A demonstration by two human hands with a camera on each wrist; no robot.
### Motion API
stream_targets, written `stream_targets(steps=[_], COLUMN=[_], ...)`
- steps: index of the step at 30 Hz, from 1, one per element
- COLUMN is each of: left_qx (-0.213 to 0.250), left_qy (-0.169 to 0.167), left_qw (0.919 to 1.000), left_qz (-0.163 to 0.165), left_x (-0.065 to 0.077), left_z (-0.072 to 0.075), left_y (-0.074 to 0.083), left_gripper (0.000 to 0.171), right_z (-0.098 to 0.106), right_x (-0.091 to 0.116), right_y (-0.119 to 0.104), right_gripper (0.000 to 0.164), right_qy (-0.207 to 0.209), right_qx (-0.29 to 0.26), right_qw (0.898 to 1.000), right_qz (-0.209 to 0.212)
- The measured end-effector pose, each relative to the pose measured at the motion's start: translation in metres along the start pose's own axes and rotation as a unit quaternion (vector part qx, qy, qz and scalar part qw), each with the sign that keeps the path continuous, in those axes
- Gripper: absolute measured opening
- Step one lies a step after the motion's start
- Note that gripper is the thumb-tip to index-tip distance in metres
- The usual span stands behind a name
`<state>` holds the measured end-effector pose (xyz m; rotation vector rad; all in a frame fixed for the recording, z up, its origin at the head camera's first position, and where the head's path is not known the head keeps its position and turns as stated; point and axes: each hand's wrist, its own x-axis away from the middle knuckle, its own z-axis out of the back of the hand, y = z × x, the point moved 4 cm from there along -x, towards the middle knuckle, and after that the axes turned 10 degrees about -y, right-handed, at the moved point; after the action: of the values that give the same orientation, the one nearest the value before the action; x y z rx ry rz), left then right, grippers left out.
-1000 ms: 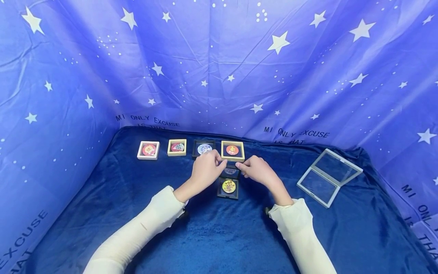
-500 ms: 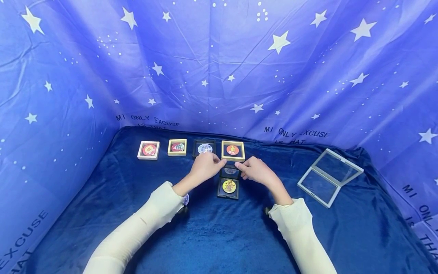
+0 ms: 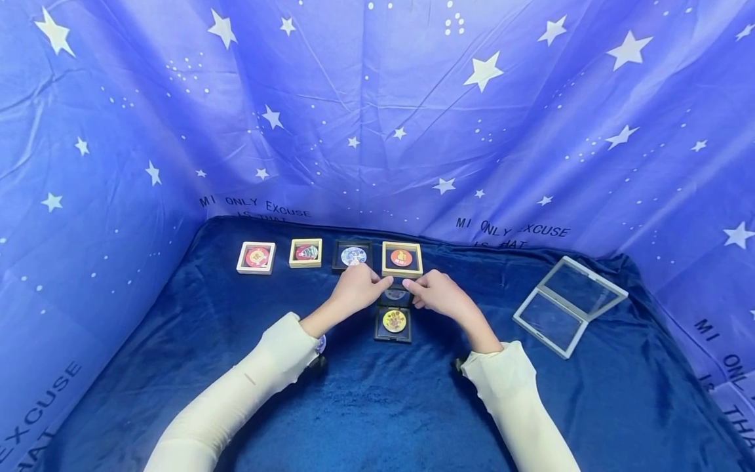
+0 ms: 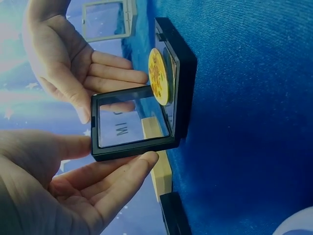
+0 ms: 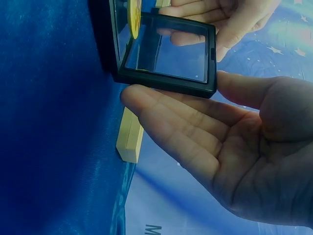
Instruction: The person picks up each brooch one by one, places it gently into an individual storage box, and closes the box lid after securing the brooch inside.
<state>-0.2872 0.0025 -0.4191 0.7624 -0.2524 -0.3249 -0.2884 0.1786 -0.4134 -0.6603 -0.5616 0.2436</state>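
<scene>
A small black display case (image 3: pixel 392 339) stands unfolded on the blue cloth, its windowed lid (image 4: pixel 137 149) raised. A round yellow badge (image 3: pixel 394 321) with a flower picture lies on the film of its base. My left hand (image 3: pixel 356 288) pinches one top corner of the lid, thumb on the top edge and fingers along the side. At the opposite corner my right hand (image 3: pixel 441 295) holds the lid likewise, as the right wrist view shows with the thumb (image 5: pixel 244 90) against the frame. In the head view the fingertips partly cover the lid.
Behind the hands is a row of framed badges: a white frame (image 3: pixel 255 258), a wooden one (image 3: pixel 305 253), a black one (image 3: pixel 352 255) and another wooden one (image 3: pixel 402 259). An unfolded grey frame (image 3: pixel 550 322) lies right. A round bluish piece (image 3: pixel 321 342) peeks from beside the left sleeve.
My left hand has shifted slightly and uncovered more of the black frame's badge behind it. The right hand has barely moved; the case's lid stays raised.
</scene>
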Motion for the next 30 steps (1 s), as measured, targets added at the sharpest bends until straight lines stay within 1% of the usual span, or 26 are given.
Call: stream_targets(steps=[6,9,16,22,30], left_qx=[0.011,0.009,0.005,-0.007,-0.01], left_qy=[-0.006,-0.008,-0.007,-0.013,-0.03], left_qw=[0.9999,0.9999,0.9999,0.9996,0.9993], left_qz=[-0.001,0.001,0.006,0.022,0.021], left_x=[-0.0006,-0.0014,-0.0012,-0.0009,-0.0029], left_z=[-0.0014,-0.0024,-0.0029,-0.0034,-0.0043], left_y=[-0.0021,-0.0037,-0.0051,-0.0016,-0.0017], left_gripper=[0.062,0.062,0.063,0.063,0.064], right_z=[-0.0007,-0.0017,-0.0033,-0.0032,-0.0028], right_x=[-0.0003,-0.0006,-0.0017,-0.003,-0.004], right_y=[0.0013,0.0023,0.0017,0.0025,0.003], right_gripper=[0.046,0.046,0.045,0.046,0.045], right_qy=[-0.005,-0.009,-0.004,-0.008,-0.009], right_qx=[-0.017,-0.024,-0.028,-0.033,-0.029], right_qw=[1.0,1.0,0.999,0.999,1.0], right_qz=[0.002,0.001,0.017,0.01,0.005])
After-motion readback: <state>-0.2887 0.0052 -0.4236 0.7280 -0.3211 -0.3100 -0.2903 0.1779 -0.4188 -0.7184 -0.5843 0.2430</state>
